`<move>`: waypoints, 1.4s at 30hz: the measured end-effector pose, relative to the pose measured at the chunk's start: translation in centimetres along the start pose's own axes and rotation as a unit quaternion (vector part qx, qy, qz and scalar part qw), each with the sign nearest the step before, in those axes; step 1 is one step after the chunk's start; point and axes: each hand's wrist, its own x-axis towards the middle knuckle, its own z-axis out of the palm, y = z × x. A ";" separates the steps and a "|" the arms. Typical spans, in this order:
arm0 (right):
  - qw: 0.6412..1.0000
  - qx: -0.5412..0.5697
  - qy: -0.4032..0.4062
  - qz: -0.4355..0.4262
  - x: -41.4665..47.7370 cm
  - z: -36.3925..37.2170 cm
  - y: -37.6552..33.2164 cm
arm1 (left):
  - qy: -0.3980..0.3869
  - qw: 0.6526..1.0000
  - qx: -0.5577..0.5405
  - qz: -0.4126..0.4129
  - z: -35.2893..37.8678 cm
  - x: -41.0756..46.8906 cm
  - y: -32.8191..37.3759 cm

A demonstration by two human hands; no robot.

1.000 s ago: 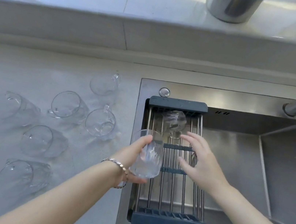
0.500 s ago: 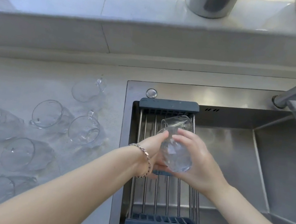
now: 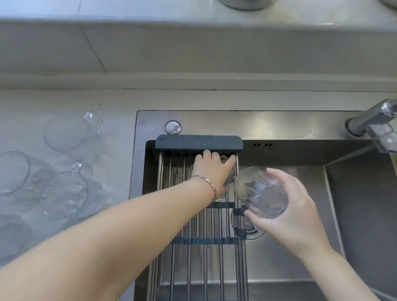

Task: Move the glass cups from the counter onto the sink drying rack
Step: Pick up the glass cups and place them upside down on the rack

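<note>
**Handover done, glass now in the right hand**

Swapped over! Since half a second ago the cup has passed across: the right hand (image 3: 293,216) now has its grip closed round a glass cup (image 3: 262,193), held on its side just beside the drying rack (image 3: 204,262), over the sink (image 3: 361,226). Probably freeing the other hand, because the left hand (image 3: 212,171) has reached to the rack's far end, fingers curled over a second cup (image 3: 229,178) there, likely shifting it to make room. More cups (image 3: 57,188) wait on the bench (image 3: 106,141).
</note>
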 end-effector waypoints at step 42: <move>0.977 0.001 -0.197 -0.077 0.2 13.5 -9.9 | 0.324 0.924 -0.154 -0.133 -2.0 -19.3 -13.8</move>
